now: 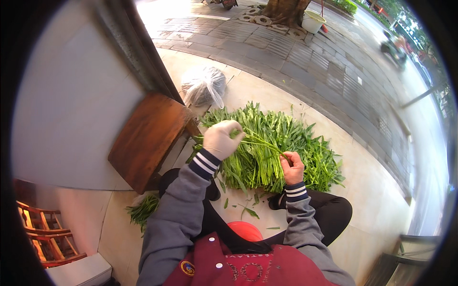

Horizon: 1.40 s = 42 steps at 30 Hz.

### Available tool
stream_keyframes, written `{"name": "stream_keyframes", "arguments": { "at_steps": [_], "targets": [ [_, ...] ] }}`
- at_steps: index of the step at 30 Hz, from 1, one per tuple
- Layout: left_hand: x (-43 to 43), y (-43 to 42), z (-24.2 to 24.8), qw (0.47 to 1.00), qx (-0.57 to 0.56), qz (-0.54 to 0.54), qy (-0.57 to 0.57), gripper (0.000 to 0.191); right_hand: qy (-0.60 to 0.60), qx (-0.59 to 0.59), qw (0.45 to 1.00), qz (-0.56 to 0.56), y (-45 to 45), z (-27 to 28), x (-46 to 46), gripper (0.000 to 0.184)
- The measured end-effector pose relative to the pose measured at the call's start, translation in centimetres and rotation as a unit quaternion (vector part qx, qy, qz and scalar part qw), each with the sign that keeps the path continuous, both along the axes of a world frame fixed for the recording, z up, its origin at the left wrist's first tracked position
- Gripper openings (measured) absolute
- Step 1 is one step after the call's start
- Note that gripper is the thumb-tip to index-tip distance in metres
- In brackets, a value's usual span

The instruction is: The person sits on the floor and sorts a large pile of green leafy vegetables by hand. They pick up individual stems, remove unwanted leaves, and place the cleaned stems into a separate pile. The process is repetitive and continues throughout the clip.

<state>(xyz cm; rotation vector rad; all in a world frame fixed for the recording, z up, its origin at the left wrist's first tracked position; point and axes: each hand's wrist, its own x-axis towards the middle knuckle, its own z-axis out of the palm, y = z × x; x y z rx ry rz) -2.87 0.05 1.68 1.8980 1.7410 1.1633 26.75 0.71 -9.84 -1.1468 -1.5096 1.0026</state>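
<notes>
A large heap of green leafy stalks [264, 157], which look like water spinach, lies on the pale tiled floor before me. Over its left part is my left hand [223, 139], in a pale glove, its fingers closed around the leafy end of a few stems. The stems [263, 142] run slantwise from there to my right hand [292, 167], which is bare and pinches their lower ends between thumb and fingers. Loose leaves [251, 212] lie on the tiles between my feet. A smaller bunch of greens [143, 211] rests on the floor beside my left sleeve.
A wooden stool [150, 139] stands to the left, near a tied plastic bag [204, 85] with dark contents. A red plastic object [245, 231] sits between my legs. Beyond the paved walkway's edge are a tree trunk [284, 12] and a pale bucket [313, 22].
</notes>
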Motion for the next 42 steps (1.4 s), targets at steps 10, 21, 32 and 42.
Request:
{"name": "stream_keyframes", "arguments": {
  "at_steps": [10, 21, 32, 42],
  "targets": [
    [4.7, -0.7, -1.6, 0.984, -0.068, -0.124, 0.111, 0.013, -0.062, 0.127, 0.989, 0.047, -0.6, 5.6, -1.0, 0.011],
    [1.2, 1.7, -3.4, 0.902, -0.175, -0.014, -0.395, 0.008, -0.135, 0.153, 0.973, 0.107, -1.4, 6.2, -3.0, 0.008],
    [4.2, -1.2, -1.0, 0.988, 0.094, -0.115, 0.041, 0.004, -0.230, 0.113, 0.956, 0.141, -1.7, 7.3, -1.9, 0.012],
    [3.8, 0.9, -1.9, 0.941, -0.105, -0.013, -0.320, 0.011, -0.088, 0.014, 0.980, 0.180, -1.0, 5.4, 0.2, 0.014]
  ]
}}
